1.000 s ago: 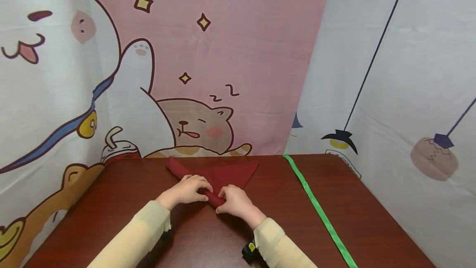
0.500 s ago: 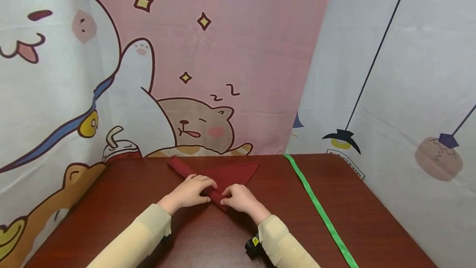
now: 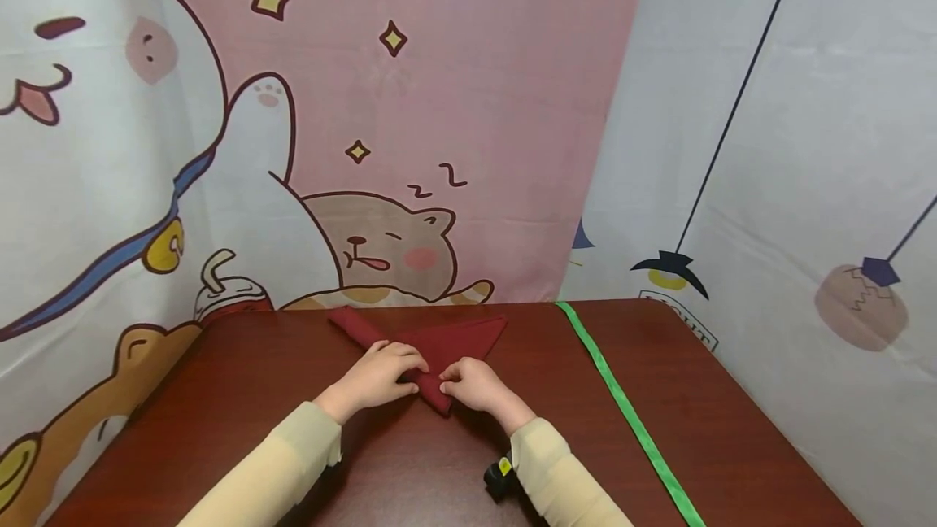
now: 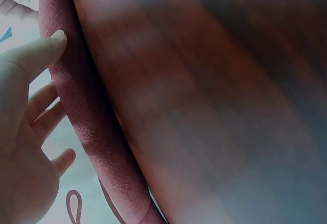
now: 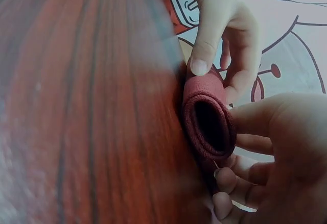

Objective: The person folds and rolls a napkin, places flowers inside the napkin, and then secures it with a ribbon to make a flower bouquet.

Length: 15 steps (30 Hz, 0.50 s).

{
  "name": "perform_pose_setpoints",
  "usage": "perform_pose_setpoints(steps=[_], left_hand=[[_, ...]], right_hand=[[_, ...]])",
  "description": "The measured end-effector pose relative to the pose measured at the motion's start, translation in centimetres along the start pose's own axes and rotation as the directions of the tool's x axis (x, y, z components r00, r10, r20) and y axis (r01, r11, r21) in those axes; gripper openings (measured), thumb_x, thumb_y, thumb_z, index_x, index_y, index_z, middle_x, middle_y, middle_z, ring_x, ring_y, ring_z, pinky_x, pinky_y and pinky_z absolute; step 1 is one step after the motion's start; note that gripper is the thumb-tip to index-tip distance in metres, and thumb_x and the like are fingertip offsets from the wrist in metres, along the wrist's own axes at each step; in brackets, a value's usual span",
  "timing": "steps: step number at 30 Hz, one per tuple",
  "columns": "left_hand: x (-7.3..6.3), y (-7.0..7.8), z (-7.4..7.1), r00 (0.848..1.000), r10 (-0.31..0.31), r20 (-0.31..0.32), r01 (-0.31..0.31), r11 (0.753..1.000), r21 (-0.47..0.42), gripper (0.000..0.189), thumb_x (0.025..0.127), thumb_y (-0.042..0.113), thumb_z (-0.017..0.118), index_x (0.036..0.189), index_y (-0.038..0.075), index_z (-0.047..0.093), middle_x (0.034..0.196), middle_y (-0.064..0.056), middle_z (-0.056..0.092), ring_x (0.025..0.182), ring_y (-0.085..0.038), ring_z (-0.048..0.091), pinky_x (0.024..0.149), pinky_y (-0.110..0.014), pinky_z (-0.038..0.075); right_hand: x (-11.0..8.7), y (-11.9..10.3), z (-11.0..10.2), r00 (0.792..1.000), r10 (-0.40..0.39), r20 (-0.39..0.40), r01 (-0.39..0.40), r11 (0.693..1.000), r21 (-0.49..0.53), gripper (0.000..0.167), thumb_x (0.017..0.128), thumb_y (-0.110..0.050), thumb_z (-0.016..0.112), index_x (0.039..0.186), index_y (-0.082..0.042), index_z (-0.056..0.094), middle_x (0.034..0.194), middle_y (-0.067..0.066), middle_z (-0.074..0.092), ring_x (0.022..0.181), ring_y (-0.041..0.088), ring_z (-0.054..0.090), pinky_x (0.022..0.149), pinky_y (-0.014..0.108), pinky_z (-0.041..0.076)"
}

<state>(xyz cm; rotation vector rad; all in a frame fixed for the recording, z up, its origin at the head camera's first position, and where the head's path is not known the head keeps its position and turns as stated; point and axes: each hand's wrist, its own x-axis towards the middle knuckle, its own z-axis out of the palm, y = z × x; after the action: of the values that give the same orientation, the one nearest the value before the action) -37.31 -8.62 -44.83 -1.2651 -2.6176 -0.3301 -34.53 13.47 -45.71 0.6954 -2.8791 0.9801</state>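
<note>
A dark red cloth (image 3: 461, 340) lies near the far side of the table, rolled along its near left edge into a tube, with a flat triangle behind. My left hand (image 3: 376, 376) holds the tube near its middle; in the left wrist view its thumb lies on top of the roll (image 4: 89, 106) and the other fingers are on the far side. At the tube's near end, my right hand (image 3: 476, 386) grips the cloth with thumb and fingers. The right wrist view shows the tube's hollow, layered end (image 5: 204, 87) beside the right fingers (image 5: 253, 119).
A green ribbon (image 3: 622, 405) runs down the right part of the brown table (image 3: 410, 486). A small black device (image 3: 499, 478) with a yellow mark is at the right sleeve. Cartoon-printed curtain (image 3: 512, 104) hangs behind the table.
My right hand has shifted slightly right and back from the tube's tip, so more of the near end shows. The left hand keeps its hold, moving slightly right. The head view shifts a little.
</note>
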Motion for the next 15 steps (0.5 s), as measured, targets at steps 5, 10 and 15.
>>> perform_pose_setpoints(steps=[5, 10, 15], left_hand=[[0.22, -0.14, 0.21, 1.0, -0.008, 0.003, 0.008, 1.0, -0.009, 0.024, 0.086, 0.026, 0.074, 0.109, 0.021, 0.07, 0.111, 0.003, 0.062, 0.11, -0.019, 0.054, 0.096, -0.054, 0.034], [0.6, -0.13, 0.1, 1.0, -0.02, 0.019, 0.021, 1.0, -0.019, 0.022, 0.088, 0.024, 0.072, 0.109, 0.021, 0.07, 0.11, 0.002, 0.062, 0.109, -0.02, 0.054, 0.094, -0.058, 0.034], [0.99, 0.05, -0.14, 0.998, -0.037, 0.051, 0.039, 0.999, -0.034, 0.021, 0.09, 0.025, 0.069, 0.111, 0.019, 0.07, 0.11, 0.002, 0.062, 0.11, -0.02, 0.054, 0.095, -0.061, 0.033]], right_hand=[[0.11, -0.1, 0.08, 0.999, -0.004, -0.053, 0.005, 0.999, 0.034, 0.013, 0.083, -0.015, 0.072, 0.092, -0.007, 0.068, 0.08, -0.002, 0.06, 0.074, 0.013, 0.055, 0.068, 0.03, 0.046], [0.07, -0.31, 0.14, 0.998, 0.015, -0.053, -0.014, 1.0, 0.024, 0.03, 0.076, -0.031, 0.081, 0.09, -0.009, 0.066, 0.076, -0.003, 0.057, 0.068, 0.01, 0.052, 0.064, 0.028, 0.045], [-0.01, -0.54, 0.22, 0.999, 0.034, -0.038, -0.035, 0.999, -0.024, 0.046, 0.067, -0.037, 0.087, 0.095, -0.008, 0.065, 0.081, 0.001, 0.058, 0.071, 0.012, 0.051, 0.066, 0.029, 0.045]])
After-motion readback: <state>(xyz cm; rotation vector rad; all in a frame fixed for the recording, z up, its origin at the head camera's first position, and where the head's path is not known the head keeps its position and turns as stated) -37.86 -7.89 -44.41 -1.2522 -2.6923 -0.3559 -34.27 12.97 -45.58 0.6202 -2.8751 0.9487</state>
